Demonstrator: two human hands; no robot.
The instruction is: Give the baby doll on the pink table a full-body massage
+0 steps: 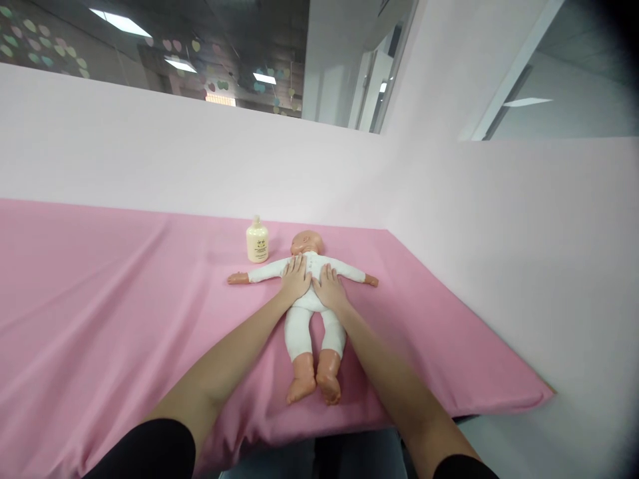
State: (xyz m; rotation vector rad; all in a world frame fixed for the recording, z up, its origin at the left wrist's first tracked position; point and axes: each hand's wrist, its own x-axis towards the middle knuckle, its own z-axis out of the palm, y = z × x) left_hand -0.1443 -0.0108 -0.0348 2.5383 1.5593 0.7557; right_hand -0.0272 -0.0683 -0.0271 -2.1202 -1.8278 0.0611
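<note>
A plastic baby doll in a white one-piece suit (pixel 312 313) lies face up on a pink cloth-covered table (pixel 100 299), arms spread wide to either side, bare feet pointing toward the near edge and head toward the back wall. It sits right of the table's middle, close to the corner where the pale pink partition walls (pixel 499 219) meet.

The person's left hand (pixel 295 279) lies flat on the doll's chest, palm down, fingers extended and held together, pointing toward the doll's head. It grips nothing; it presses or rests on the white suit. The right hand (pixel 328 287) lies just beside it on the doll's torse, likewise open and flat, fingers extended, closed on nothing. The two hands touch or nearly touch along their inner edges over the midline of the doll; which of the two cannot be told. Both forearms are bare, with black sleeves at the upper arms.

A small cream-coloured plastic bottle with a pump top (pixel 257 241) stands upright on the cloth just beside the doll's head, on the left side, apart from both hands.
</note>
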